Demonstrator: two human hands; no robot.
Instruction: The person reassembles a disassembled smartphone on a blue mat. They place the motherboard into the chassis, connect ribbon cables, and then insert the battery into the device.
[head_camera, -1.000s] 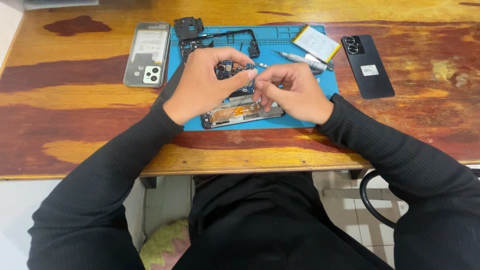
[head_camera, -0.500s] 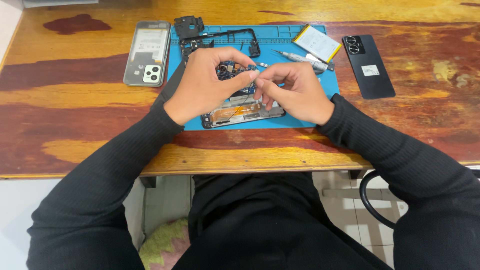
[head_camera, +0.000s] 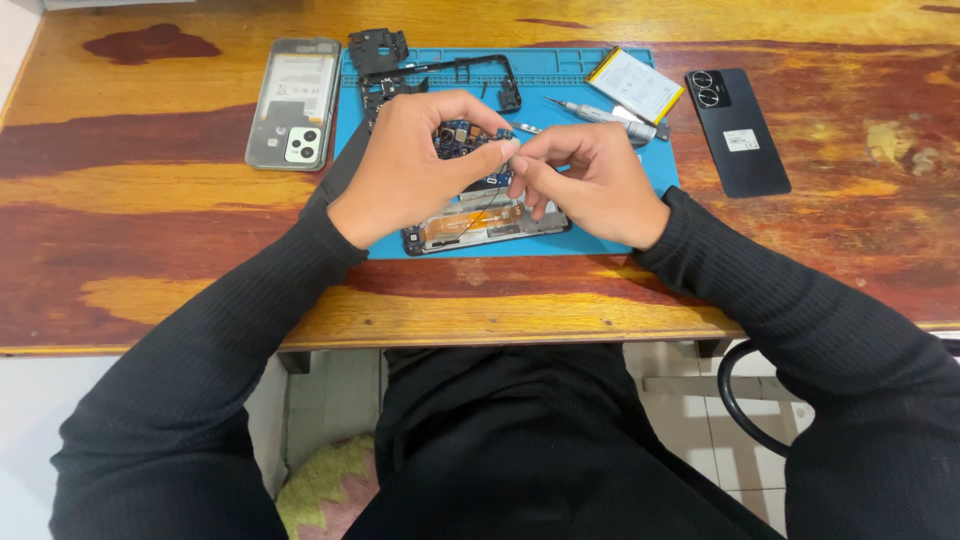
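Head view — opened phone (head_camera: 480, 225) lies beneath both hands (head_camera: 500, 175).

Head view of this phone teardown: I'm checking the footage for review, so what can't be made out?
- Circuit board: mostly covered by the left hand.
- Opened phone: upper part hidden under the right hand.
- Whatever the fingertips pinch: too small.
- Mat: centre hidden by both hands.
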